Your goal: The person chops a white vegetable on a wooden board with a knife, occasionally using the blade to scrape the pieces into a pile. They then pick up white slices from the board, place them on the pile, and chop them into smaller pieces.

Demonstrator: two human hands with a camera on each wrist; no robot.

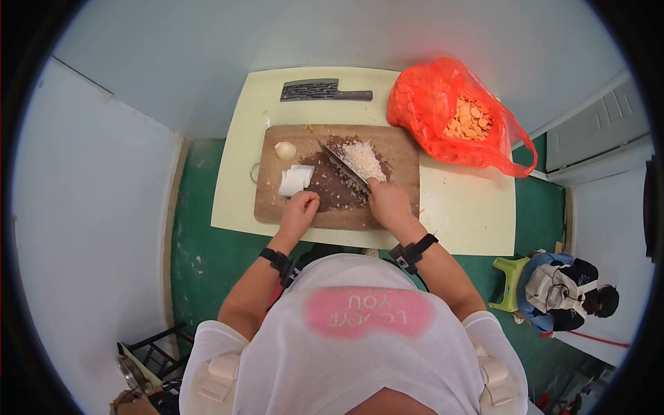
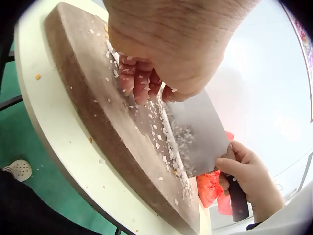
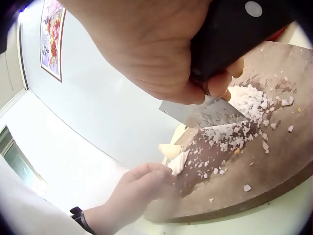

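My right hand (image 1: 391,204) grips the black handle of a cleaver (image 1: 341,166), its blade slanting across the chopping board (image 1: 408,159). Finely chopped white bits (image 1: 363,158) are heaped beside the blade, and some cling to its face (image 2: 188,134). Near the board's front edge, my left hand (image 1: 300,211) hovers with loosely curled fingers (image 2: 142,83) speckled with white bits; nothing shows in its grasp. Just beyond it lie flat white slices (image 1: 295,180). A rounded, cream-coloured piece (image 1: 285,151) sits at the board's back left.
A second cleaver (image 1: 315,90) lies on the pale yellow table (image 1: 470,214) behind the board. At the back right stands a red plastic bag (image 1: 429,104) holding orange slices (image 1: 470,119). To the right, a person (image 1: 564,287) is near a green stool (image 1: 510,282).
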